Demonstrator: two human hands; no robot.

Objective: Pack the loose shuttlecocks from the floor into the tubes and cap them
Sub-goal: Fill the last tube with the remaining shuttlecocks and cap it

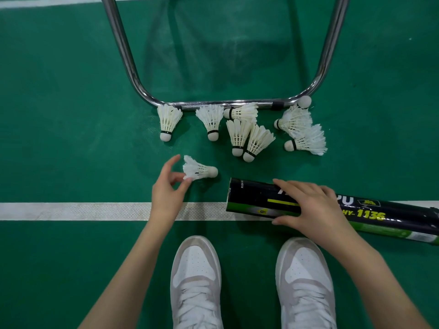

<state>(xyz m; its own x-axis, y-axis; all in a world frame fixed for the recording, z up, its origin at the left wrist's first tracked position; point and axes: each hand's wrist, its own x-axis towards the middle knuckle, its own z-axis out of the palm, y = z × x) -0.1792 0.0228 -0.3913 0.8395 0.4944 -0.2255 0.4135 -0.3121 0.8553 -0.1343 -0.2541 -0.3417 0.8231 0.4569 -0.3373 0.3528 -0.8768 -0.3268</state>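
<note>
currently l hand (169, 189) pinched shuttlecock (199, 170) feathers; r hand (308, 205) gripped tube (259, 199). risk: feathers crush w/ tight pinch.

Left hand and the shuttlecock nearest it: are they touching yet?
Touching. The head view shows the left hand pinching the feather edge of the nearest shuttlecock between thumb and fingertip, with no floor visible between them.

The tube (332, 210) runs off the right edge, its lettering partly hidden beneath the right hand (313, 207).
</note>
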